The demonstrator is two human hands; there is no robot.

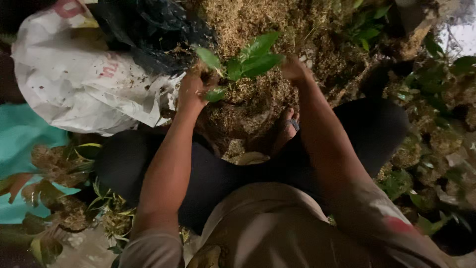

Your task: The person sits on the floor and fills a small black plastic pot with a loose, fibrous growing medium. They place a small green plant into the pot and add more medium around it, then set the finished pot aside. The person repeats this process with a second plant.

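Note:
A small seedling (246, 59) with broad green leaves stands upright in a rounded ball of brown fibrous mulch (248, 106) between my knees. My left hand (192, 90) presses against the left side of that ball, fingers curled on the fibre. My right hand (294, 69) grips the ball's upper right side, just beside the leaves. Both forearms reach forward over my dark trousers. The fingertips are partly buried in the mulch.
A heap of loose brown fibre (258, 20) lies ahead. A white sack (79, 79) and a black plastic bag (148, 30) lie at the upper left, a teal sheet (20, 144) at the left. Other wrapped seedlings (436, 144) crowd the right; more plants (64, 198) sit lower left.

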